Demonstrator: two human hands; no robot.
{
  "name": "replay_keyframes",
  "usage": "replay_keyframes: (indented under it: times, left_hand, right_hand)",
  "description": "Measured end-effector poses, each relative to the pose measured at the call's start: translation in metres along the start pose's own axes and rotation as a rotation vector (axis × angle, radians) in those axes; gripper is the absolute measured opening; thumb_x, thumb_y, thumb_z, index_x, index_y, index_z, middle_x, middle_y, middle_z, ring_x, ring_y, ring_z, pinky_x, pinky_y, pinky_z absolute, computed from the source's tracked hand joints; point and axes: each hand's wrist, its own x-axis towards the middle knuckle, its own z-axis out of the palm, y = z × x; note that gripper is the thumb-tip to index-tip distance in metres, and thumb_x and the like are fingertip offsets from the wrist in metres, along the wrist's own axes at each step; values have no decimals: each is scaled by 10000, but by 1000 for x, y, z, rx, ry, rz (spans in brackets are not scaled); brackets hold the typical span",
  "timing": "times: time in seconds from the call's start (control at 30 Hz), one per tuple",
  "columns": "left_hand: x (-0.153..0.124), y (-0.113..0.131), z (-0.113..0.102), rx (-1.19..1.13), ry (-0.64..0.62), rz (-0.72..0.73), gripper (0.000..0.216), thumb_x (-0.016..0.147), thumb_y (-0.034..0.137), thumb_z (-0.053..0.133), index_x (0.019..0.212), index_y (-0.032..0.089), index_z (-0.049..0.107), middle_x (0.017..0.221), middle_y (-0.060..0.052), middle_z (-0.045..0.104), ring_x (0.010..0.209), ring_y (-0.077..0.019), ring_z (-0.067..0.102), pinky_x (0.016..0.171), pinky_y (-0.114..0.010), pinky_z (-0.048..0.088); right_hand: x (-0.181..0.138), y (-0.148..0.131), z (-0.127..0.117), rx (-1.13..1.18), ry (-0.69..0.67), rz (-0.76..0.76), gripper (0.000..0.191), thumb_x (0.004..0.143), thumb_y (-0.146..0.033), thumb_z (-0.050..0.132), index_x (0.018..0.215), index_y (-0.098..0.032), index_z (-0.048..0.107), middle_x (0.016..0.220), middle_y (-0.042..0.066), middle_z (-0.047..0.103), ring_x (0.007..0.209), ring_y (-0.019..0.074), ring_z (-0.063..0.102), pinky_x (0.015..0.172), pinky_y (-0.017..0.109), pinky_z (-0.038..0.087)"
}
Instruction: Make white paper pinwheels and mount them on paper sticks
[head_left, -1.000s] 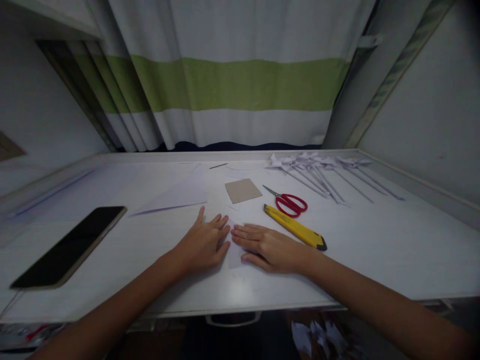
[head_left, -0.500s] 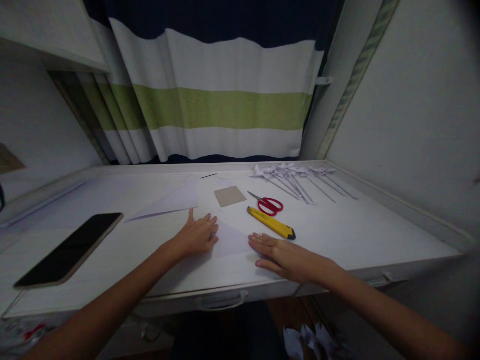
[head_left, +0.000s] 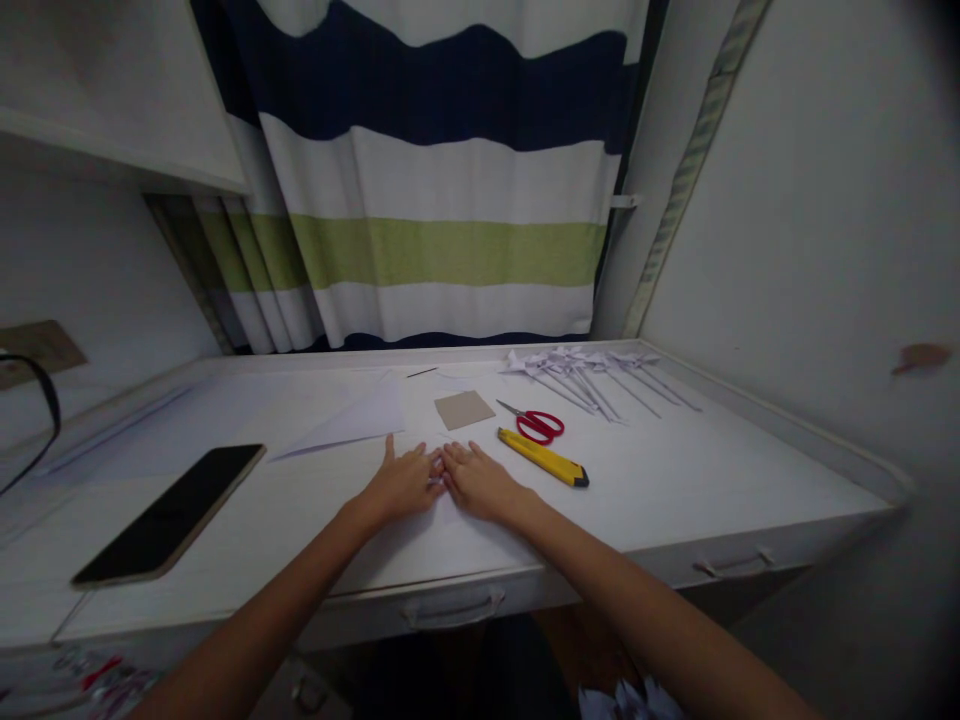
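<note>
My left hand (head_left: 403,484) lies on the white desk with its thumb out and its fingers reaching right. Beside it, fingertips touching or nearly so, is my right hand (head_left: 477,481), laid flat with fingers extended. Both press on a sheet of white paper (head_left: 448,510), mostly covered by the hands and hard to tell from the desktop. Just beyond them sits a square of grey-brown card (head_left: 464,410). To the right are red-handled scissors (head_left: 538,426) and a yellow utility knife (head_left: 543,457). A larger folded white paper (head_left: 345,424) rests behind my left hand.
A dark-screened phone (head_left: 176,510) lies at the left. Several white paper pinwheel-like shapes on sticks (head_left: 585,372) are heaped at the back right. A thin dark stick (head_left: 421,372) is near the back edge. Behind hangs a striped curtain (head_left: 450,250); drawers (head_left: 450,605) run along the front.
My right hand has slid left across the paper to meet my left hand, which stays almost in place on the desk. The view has tilted up slightly.
</note>
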Motion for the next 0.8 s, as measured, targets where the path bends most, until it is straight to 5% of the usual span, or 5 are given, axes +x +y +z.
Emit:
replay_keyframes:
  times: [0.3,0.5,0.6,0.8]
  left_hand:
    - [5,-5,7,-10,-11,-3,542,795,413,315,1228,93,378,1288,-147,376,1224,-305,259,926,-618,-86]
    - [11,-18,6,0,-97,-91,802,724,571,322,1289,12,215,1352,-214,181,1270,-317,88,889,-627,-132]
    - [10,-17,2,1,-71,-8,762,733,546,334,1319,96,150,1387,-138,78,1282,-281,5,886,-606,-165]
    - [10,-14,4,-66,-201,48,629,800,489,234,1330,172,114,1375,-96,156,1275,-241,134,867,-564,-228]
  right_hand:
    - [-3,-1,14,34,-21,87,473,859,-220,263,1256,34,306,1315,222,297,1247,241,233,1012,385,221]
    - [-2,-1,15,59,-8,91,455,856,-216,268,1243,17,325,1316,218,296,1248,229,238,1000,401,234]
    - [-2,0,16,63,-1,88,472,854,-225,271,1251,27,309,1319,216,292,1249,231,233,1008,397,220]
    - [-3,-1,17,68,1,103,496,860,-235,253,1280,29,257,1333,194,277,1254,223,221,1021,371,195]
